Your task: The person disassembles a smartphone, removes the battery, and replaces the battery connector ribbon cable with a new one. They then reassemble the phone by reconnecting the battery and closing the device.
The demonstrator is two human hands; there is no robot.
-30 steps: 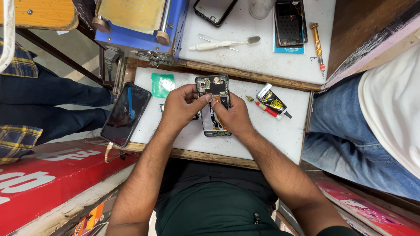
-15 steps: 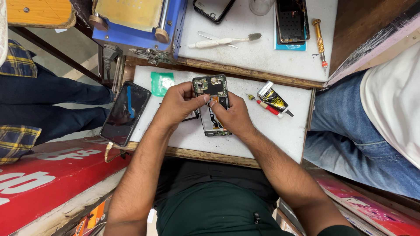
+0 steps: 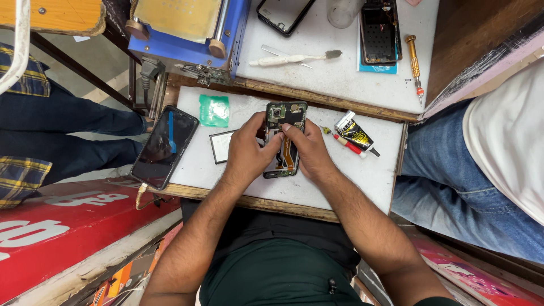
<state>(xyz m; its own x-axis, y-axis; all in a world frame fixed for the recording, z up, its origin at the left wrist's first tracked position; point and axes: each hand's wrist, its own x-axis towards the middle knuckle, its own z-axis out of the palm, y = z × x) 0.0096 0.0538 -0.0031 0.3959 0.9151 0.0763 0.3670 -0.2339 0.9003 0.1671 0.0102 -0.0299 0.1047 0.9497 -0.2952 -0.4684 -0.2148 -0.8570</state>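
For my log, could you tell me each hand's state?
Left hand: closed on the opened phone.
Right hand: fingertips pressing inside the opened phone.

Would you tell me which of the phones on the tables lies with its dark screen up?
The black phone overhanging the near table's left edge; the others show opened insides or backs.

An opened phone lies on the near board, with the left hand on its left side and the right hand on its right side. Left of the hands lie a small flat panel, a little bag and another phone that hangs over the board's left edge, and right of them lie a glue tube and what may be a pen. Behind the board is a higher table with a brush, a screwdriver and a third phone on it.
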